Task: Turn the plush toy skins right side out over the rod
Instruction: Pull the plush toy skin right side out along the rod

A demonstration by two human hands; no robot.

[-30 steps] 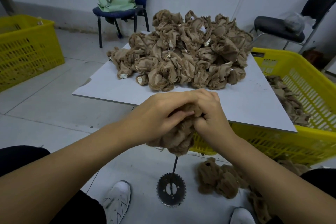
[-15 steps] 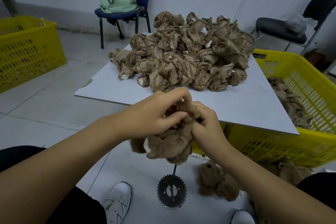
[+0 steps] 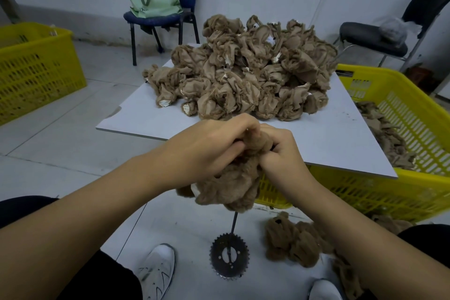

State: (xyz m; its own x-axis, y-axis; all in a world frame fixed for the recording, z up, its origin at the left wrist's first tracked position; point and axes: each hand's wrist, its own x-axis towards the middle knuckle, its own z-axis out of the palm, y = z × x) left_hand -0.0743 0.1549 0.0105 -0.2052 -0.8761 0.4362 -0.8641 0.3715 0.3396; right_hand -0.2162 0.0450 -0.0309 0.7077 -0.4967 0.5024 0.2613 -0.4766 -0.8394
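Head view puts our two hands together over the rod [image 3: 234, 221]; our left hand [image 3: 209, 146] and our right hand [image 3: 280, 151] are both curled round the same brown plush skin [image 3: 231, 185], pinching a knot of fur at its top while the rest hangs bunched below; the rod's upper part is hidden inside the fabric, and only its lower length shows above the toothed base disc [image 3: 229, 256] on the floor. We judge the skin to be partway turned, furry face already outward; finished skins [image 3: 294, 243] lie just beside the disc, and the unturned pile [image 3: 243, 73] waits on the white board [image 3: 341, 134]. Risks, as we read them: pushing down off-centre could tip the rod, since nothing but the disc seems to steady it; forcing a limb over the tip could burst a seam; a loose pinch could let the fabric slip back.
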